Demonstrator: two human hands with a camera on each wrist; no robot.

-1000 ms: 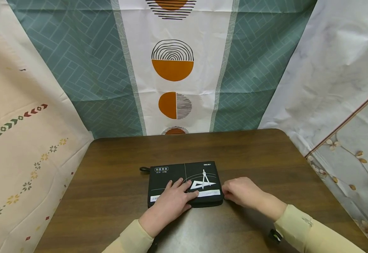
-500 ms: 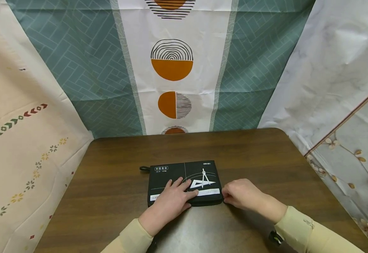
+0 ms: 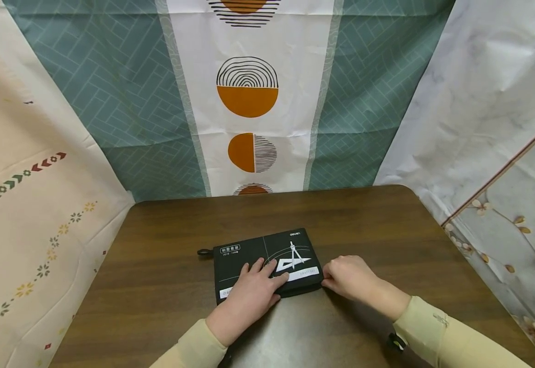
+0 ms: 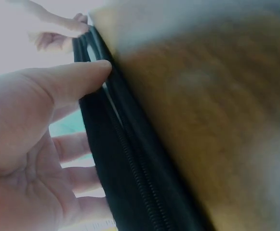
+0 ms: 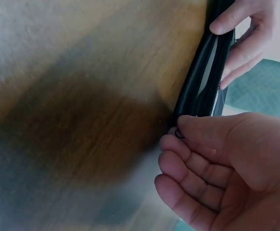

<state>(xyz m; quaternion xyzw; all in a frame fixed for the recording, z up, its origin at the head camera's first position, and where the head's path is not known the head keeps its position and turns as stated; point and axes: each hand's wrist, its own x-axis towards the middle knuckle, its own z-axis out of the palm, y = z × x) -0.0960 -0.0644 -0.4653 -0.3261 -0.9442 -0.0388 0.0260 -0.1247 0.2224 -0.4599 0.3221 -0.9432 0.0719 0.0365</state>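
Note:
A flat black zip-up drafting set case (image 3: 244, 255) lies on the table, with a white compass and set square printed on its lid. My left hand (image 3: 251, 291) presses on the lid with fingers spread. Its thumb (image 4: 82, 79) reaches over the zipped side. At the case's near right corner, my right hand (image 3: 348, 276) pinches a small dark zip pull (image 5: 179, 133) between thumb and index finger, the other fingers curled beneath. Along that side, the zip (image 5: 208, 77) shows a pale gap between its two edges.
The brown wooden table (image 3: 166, 301) extends around the case. A short black wrist loop (image 3: 205, 252) sticks out from the case's far left corner. Patterned cloths (image 3: 157, 102) hang behind the table and along both sides.
The case has turned slightly counterclockwise, its left end coming nearer and its far right corner moving away. My right hand stays at the corner. My left hand stays on the lid.

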